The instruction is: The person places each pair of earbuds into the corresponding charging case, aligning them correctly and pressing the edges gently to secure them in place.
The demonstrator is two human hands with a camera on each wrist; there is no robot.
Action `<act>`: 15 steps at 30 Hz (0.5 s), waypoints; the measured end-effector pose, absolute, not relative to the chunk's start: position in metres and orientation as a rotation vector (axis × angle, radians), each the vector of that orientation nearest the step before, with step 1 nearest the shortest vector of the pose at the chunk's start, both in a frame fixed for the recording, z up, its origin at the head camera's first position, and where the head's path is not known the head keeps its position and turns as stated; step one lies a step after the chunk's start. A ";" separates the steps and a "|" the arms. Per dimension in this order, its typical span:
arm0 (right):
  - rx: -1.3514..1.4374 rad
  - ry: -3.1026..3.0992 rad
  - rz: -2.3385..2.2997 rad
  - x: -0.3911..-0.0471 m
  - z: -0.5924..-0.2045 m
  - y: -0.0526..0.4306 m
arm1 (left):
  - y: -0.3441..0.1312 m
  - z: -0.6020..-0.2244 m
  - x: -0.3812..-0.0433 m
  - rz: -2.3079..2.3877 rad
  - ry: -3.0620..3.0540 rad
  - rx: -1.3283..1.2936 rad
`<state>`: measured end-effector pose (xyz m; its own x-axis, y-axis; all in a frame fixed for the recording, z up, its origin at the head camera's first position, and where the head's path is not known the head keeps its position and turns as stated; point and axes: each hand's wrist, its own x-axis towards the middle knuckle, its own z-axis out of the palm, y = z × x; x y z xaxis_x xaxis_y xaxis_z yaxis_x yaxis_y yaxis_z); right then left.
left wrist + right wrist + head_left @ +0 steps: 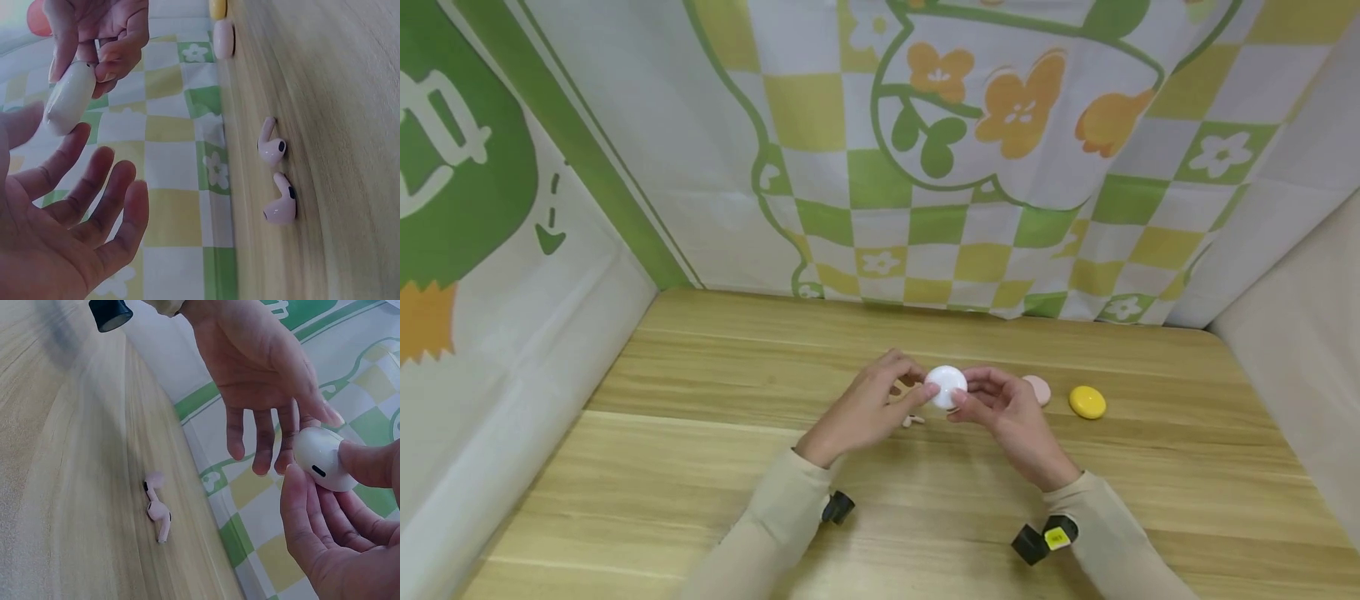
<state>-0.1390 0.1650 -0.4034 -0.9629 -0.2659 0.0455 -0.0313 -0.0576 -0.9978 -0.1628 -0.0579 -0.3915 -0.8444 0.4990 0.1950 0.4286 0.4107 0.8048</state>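
Note:
A glossy white earbud case is held up off the table between both hands. My right hand grips it, thumb on one face and fingers behind. The left hand pinches its other side between thumb and forefinger, while its remaining fingers spread apart in the left wrist view. On the case, a small dark oval slot shows in the right wrist view. Two pale pink earbuds with black patches lie close together on the table below the hands; the left hand partly hides them from the head camera.
Right of the hands, a pale pink round case lies partly behind the right hand, with a yellow round case beside it. The wooden table ends at a checkered cloth at the back. Black cameras sit on both wrists.

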 end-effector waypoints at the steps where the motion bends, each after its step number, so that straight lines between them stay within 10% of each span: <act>1: -0.325 2.036 -2.152 -0.139 -0.403 0.165 | -0.058 -0.392 -0.163 1.443 2.554 0.845; 15: -0.764 2.693 -1.684 -0.138 -0.400 0.162 | -0.061 -0.393 -0.166 1.518 2.387 0.819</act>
